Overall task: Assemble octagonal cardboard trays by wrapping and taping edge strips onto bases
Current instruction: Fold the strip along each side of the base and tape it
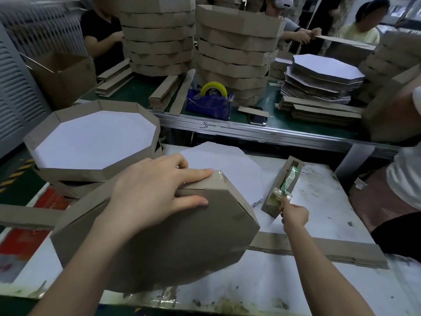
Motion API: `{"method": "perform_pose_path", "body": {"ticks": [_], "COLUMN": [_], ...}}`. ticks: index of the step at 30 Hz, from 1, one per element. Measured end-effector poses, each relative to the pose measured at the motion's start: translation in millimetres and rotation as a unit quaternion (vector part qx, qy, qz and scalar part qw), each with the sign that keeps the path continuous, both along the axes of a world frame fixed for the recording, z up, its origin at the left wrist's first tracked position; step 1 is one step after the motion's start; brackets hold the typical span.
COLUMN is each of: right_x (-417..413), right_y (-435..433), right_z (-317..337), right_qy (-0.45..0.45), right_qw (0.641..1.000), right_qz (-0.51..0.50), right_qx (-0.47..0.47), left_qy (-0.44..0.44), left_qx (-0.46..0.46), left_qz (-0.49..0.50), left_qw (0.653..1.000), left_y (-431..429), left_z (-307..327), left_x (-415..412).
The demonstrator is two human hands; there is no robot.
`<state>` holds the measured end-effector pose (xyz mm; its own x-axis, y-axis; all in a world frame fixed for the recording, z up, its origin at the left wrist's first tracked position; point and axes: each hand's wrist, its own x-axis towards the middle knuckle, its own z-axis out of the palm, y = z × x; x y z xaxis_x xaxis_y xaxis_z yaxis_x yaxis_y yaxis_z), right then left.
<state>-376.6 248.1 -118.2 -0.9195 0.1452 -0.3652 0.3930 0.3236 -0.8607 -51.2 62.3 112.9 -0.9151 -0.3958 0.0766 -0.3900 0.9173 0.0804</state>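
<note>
A brown octagonal cardboard tray (182, 238) stands tilted on edge on the white table, its brown underside facing me. My left hand (155, 192) presses on its top edge, fingers spread over a taped corner of the edge strip. To the right, my right hand (295, 216) pinches the end of clear tape coming off a cardboard tape dispenser (281, 185). A loose white octagonal base (230, 165) lies flat behind the tray. Finished trays with white insides (91, 142) are stacked at the left.
Loose edge strips (319, 249) lie along the table at right. Across the metal rail, tall stacks of trays (232, 49), a yellow tape roll on a blue holder (211, 99), stacked bases (323, 78) and other people working. A person sits close at right.
</note>
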Motion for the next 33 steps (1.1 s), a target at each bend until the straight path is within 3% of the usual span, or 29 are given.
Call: {"method": "perform_pose_path", "body": {"ticks": [6, 13, 20, 33], "right_x": [12.8, 22.2, 24.0, 43.8], "right_y": [3.8, 6.6, 6.5, 15.3], "right_z": [10.2, 25.9, 29.0, 18.4], "right_qy": [-0.067, -0.025, -0.141, -0.13], "right_qw": [0.997, 0.997, 0.982, 0.981], "right_qz": [0.036, 0.035, 0.109, 0.054], "right_qx": [0.006, -0.058, -0.055, -0.132], "left_qy": [-0.001, -0.002, 0.01, 0.031], "left_qx": [-0.017, -0.028, -0.028, -0.017], "left_qz": [-0.013, -0.019, -0.023, -0.043], "left_qw": [1.0, 0.999, 0.999, 0.998], "left_y": [8.8, 13.8, 16.8, 13.6], "left_z": [1.0, 2.8, 2.2, 0.2], "left_x": [-1.6, -4.3, -4.6, 0.9]}}
